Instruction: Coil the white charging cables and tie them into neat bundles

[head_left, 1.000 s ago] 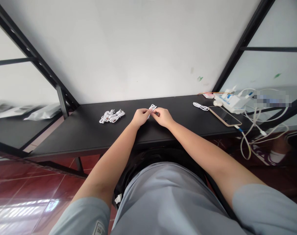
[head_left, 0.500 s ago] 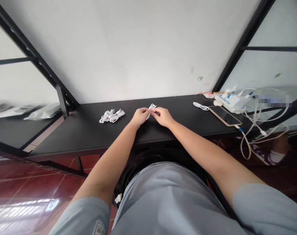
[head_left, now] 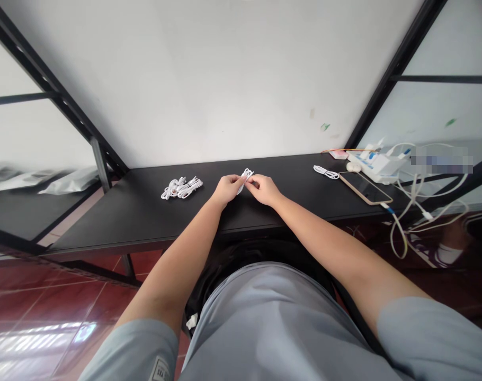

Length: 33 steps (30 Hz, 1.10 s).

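Note:
Above the middle of the black desk [head_left: 145, 217], a coiled white cable [head_left: 247, 174] is pinched between my two hands. My left hand [head_left: 228, 189] is closed on its left side, thumb across the coil. From the other side my right hand [head_left: 264, 189] meets it, thumb and fingertips pressed together at the bundle's middle. What exactly the right fingertips pinch is too small to make out. Left of my hands lies a pile of coiled white cables [head_left: 181, 188], some with dark ties. One more tied white cable [head_left: 326, 172] rests on the desk to the right.
A phone [head_left: 366, 188] with a plugged-in cable lies at the right. Behind it stands a white power strip [head_left: 380, 164] with chargers and tangled cords, some hanging over the edge. Black metal frames flank both sides. A person's foot [head_left: 443, 254] shows at lower right.

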Tool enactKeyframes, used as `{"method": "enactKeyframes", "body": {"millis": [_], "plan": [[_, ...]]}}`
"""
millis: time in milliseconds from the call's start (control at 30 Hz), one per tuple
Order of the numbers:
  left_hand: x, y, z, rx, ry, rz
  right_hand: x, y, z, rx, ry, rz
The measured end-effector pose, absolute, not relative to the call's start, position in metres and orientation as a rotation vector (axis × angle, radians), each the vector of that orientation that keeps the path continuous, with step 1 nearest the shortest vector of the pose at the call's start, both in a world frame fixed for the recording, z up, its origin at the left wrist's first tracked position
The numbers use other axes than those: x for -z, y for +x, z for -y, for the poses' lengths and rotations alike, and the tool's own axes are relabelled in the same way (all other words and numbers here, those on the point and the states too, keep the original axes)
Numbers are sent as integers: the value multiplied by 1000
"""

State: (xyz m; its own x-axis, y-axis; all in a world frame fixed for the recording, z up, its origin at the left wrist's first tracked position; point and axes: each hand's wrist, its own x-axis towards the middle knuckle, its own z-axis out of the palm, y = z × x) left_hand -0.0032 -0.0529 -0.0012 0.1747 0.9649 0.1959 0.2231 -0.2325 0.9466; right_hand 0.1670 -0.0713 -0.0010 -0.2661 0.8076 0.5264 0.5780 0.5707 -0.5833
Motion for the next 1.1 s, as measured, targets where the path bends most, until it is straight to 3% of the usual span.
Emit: {"method": "enactKeyframes", "body": {"millis": [700, 1100], "plan": [[2, -3, 54, -1147, 1612, -1123, 1, 166, 70, -580, -1130, 1875], [4, -3, 51, -1175, 1579, -1199, -2, 166, 76, -175, -1075, 1988]]}}
